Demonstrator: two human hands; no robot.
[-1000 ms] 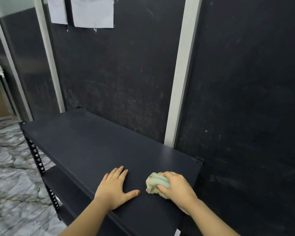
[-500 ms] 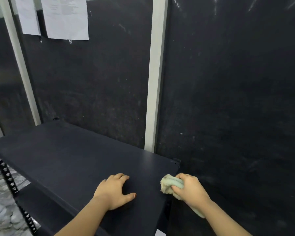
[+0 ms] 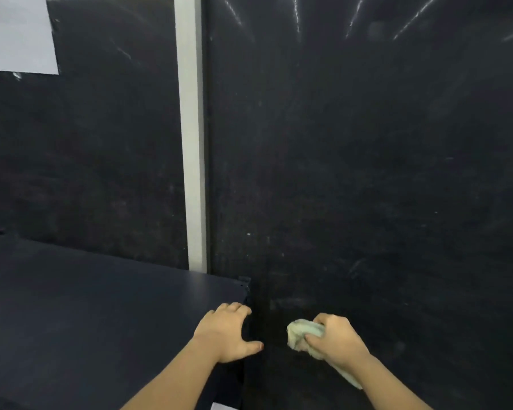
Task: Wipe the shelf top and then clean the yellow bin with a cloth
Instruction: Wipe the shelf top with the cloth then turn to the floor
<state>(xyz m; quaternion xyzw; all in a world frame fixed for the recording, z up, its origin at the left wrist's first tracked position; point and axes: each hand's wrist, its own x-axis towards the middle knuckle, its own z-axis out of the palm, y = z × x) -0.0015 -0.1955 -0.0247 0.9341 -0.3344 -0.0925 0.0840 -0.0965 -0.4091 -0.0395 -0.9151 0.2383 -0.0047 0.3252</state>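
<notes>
The dark shelf top fills the lower left of the head view. My left hand lies on its right end, fingers spread and curled at the edge, holding nothing. My right hand is off the shelf, to the right of its end, in front of the dark wall. It is closed on a bunched pale green cloth, and a tail of cloth hangs under the wrist. No yellow bin is in view.
A dark wall panel stands right behind the shelf and fills the right side. A white vertical strip runs down the wall to the shelf's back edge. A white paper sheet hangs at the upper left.
My right hand has carried the cloth rightward off the shelf's end. My left hand has slid to the shelf's right edge. The view has swung to the right.
</notes>
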